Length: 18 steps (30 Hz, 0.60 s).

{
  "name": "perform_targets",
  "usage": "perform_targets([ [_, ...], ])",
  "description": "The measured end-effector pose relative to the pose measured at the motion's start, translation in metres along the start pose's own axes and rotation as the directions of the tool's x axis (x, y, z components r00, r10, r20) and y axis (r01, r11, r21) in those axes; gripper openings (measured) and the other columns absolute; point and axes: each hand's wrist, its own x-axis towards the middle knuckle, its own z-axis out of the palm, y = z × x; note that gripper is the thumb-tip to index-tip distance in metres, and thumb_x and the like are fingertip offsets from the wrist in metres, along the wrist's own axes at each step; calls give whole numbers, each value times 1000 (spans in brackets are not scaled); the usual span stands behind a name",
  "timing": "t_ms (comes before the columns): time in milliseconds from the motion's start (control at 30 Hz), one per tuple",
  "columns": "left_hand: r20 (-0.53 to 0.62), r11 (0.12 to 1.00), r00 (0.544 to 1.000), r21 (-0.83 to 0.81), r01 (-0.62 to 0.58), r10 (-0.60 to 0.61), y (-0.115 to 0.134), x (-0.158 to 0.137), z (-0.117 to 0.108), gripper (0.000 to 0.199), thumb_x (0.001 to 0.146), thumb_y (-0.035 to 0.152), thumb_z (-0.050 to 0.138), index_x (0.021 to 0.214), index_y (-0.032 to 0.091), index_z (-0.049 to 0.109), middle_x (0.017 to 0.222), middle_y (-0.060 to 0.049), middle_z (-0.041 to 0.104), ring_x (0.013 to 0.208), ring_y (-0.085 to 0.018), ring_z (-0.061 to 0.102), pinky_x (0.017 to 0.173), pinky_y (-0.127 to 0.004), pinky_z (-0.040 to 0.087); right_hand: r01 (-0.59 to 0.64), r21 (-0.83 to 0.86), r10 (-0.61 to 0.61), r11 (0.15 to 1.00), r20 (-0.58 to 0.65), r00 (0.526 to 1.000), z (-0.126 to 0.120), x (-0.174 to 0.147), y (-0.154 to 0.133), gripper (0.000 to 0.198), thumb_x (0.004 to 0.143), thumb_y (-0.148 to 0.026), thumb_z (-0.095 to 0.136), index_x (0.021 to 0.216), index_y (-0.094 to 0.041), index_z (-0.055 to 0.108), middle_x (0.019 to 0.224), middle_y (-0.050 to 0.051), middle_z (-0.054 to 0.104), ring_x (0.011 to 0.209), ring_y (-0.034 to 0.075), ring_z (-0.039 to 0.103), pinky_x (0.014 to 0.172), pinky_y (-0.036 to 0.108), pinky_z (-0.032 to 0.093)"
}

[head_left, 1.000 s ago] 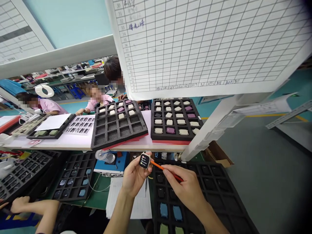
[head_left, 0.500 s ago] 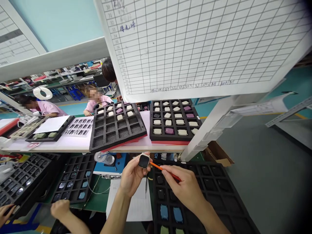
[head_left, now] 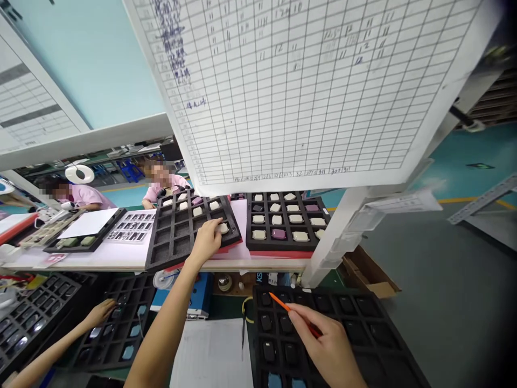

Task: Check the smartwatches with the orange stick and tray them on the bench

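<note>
My left hand (head_left: 208, 240) reaches up to the tilted black foam tray (head_left: 161, 250) on the shelf. Its fingers are on a pale watch body (head_left: 223, 228) in a compartment near the tray's right edge. Part of that watch is hidden by the fingertips. Between the fingers of my right hand (head_left: 327, 339) is a slim orange stick-like tool (head_left: 279, 300), its tip pointing up and left. Below this hand lies a large black tray (head_left: 388, 350) with dark watch bodies and some blue ones at its near end.
Another black tray (head_left: 252, 247) of cream and purple watch bodies stands on the shelf beside a white post (head_left: 329, 237). A gridded sheet (head_left: 283, 124) hangs overhead. Paper (head_left: 212, 350) lies on the bench. At left, a co-worker's hand (head_left: 103, 311) is over a tray.
My left hand has carried the watch from in front of me up into the shelf tray. The orange tool has come away from the watch, still in my right hand. My view has tilted up.
</note>
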Motion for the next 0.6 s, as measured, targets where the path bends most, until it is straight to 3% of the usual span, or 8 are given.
perform_targets([
  [67, -25, 997, 998, 35, 65, -64, -1, 17, -8, 42, 89, 17, 46, 128, 10, 59, 129, -15, 59, 123, -27, 52, 107, -42, 39, 13, -5, -13, 1000, -13, 1000, -3, 0, 8, 26, 94, -41, 60, 101, -25, 79, 99, 2, 74, 89, 20, 72, 77, 20, 60],
  [200, -50, 942, 954, 150, 300, -296, 2, 82, -23, 33, 90, 30, 55, 110, 6, 68, 113, -23, 63, 117, -37, 54, 101, -51, 38, 13, 1, -13, 1000, -57, 998, -5, 1, 17, 29, 92, -45, 60, 96, -25, 80, 96, 3, 74, 85, 22, 73, 71, 18, 61],
  [300, -22, 939, 944, 97, 330, -330, 6, 121, -18, 35, 89, 35, 61, 105, 4, 66, 107, -19, 65, 112, -30, 57, 100, -45, 40, -35, 12, 35, 999, -18, 999, -2, 0, 20, 29, 94, -45, 59, 100, -25, 79, 99, 4, 74, 90, 22, 72, 77, 20, 60],
  [467, -1, 942, 942, -31, 335, -335, 13, 129, -4, 44, 94, 47, 55, 107, 5, 61, 106, -8, 61, 98, -20, 60, 91, -39, 50, -46, 26, 46, 999, 9, 999, -1, -1, 17, 30, 94, -45, 58, 101, -24, 79, 100, 4, 73, 91, 21, 72, 80, 23, 60],
  [600, -24, 935, 941, -124, 332, -337, 8, 118, -19, 35, 90, 39, 62, 100, 6, 63, 97, -10, 64, 93, -18, 61, 85, -35, 50, -64, 51, 66, 997, -32, 997, -3, -1, 9, 32, 92, -46, 59, 97, -22, 80, 95, 4, 74, 86, 21, 72, 75, 21, 60],
])
